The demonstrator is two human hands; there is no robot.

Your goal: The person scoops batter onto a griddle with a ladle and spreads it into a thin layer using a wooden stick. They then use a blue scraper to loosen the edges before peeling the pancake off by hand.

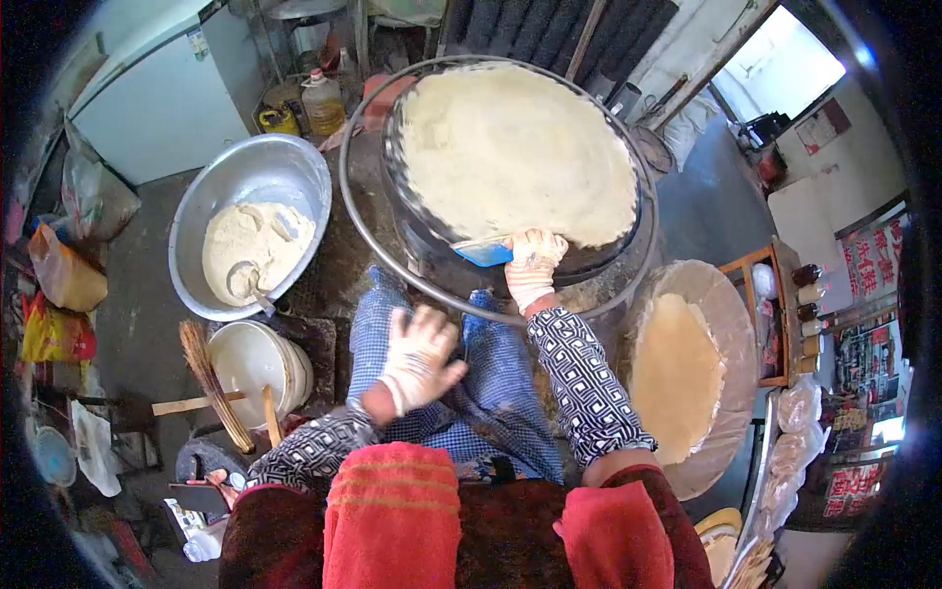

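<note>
A wide, pale layer of batter (515,152) covers most of the round dark griddle (636,211) in front of me. At its near edge my right hand (534,265), in a whitish glove, is closed on a blue scraper (485,254). The scraper's edge meets the batter's rim. My left hand (420,355), also gloved, hovers above my lap with fingers spread and nothing in it. To the left, a large metal basin (188,221) holds thick batter (260,234) with a ladle (243,281) resting in it.
A metal ring (355,211) circles the griddle. Finished thin flatbread (677,378) lies on a round tray (738,344) at right. A white bucket (299,368) and a straw brush (211,383) stand at lower left. An oil jug (322,103) sits behind the basin.
</note>
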